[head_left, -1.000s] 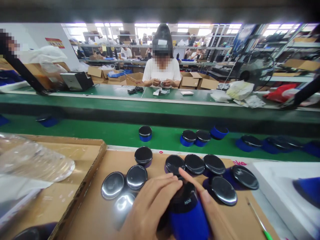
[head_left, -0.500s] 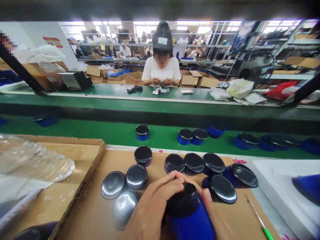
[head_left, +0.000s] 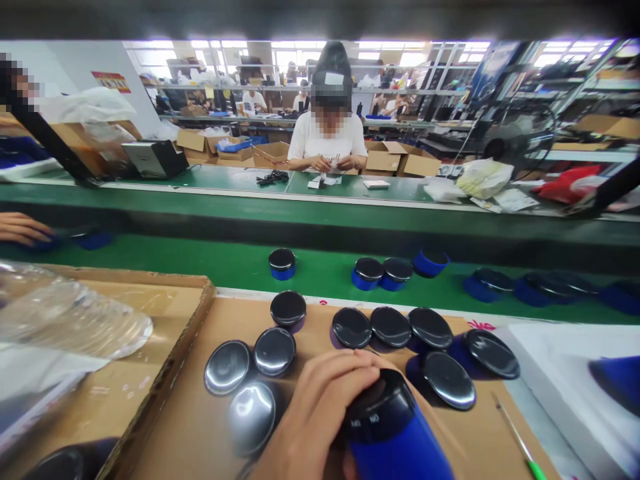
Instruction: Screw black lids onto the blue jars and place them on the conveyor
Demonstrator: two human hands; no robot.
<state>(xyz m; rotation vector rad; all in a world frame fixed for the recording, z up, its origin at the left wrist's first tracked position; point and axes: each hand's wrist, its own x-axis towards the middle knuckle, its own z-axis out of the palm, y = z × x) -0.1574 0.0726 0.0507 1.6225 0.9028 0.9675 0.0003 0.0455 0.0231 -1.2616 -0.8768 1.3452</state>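
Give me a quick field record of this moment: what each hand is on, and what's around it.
left hand: fingers wrapped over the black cap end of the blue cylindrical speaker
right hand: mostly hidden behind the speaker; grip cannot be told
near surface: brown cardboard sheet carrying upright black-topped blue speakers
tool: green-handled screwdriver at right
belt: green conveyor carrying more speakers
other people: a hand at far left; a seated person opposite

Beyond the hand, a green conveyor belt carries blue speakers; a green screwdriver lies right.
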